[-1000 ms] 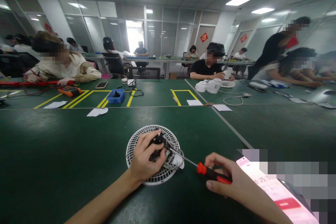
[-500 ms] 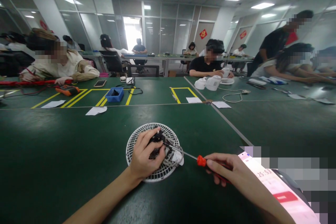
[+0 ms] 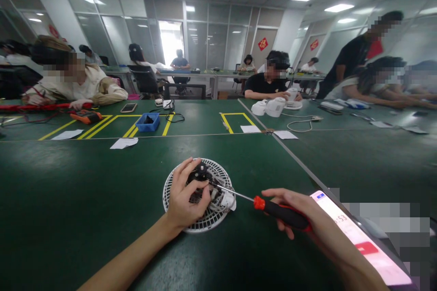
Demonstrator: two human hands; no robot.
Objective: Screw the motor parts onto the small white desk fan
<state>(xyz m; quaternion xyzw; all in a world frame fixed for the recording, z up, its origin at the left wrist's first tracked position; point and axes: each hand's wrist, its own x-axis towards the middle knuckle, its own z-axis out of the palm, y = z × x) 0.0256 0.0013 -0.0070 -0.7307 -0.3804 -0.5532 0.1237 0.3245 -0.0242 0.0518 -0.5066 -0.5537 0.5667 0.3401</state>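
Observation:
A round white fan grille lies on the green table in front of me, with a black motor assembly, a bundled pale cord and a white plug on it. My left hand rests over the grille, its fingers around the motor assembly and thumb and forefinger pinched close to the screwdriver's tip. The screwdriver has a black and red handle and a long thin shaft reaching into the assembly. My right hand holds its handle loosely, forefinger stretched out above.
A lit phone lies right of my right forearm. Farther off are a blue bin, paper slips, an orange meter and white fan housings. Several people sit at the tables; one person stands bent over at the right.
My right hand has loosened around the screwdriver, its fingers extending and more of the handle showing. My left thumb and forefinger have drawn closer together by the tip. The view has shifted slightly.

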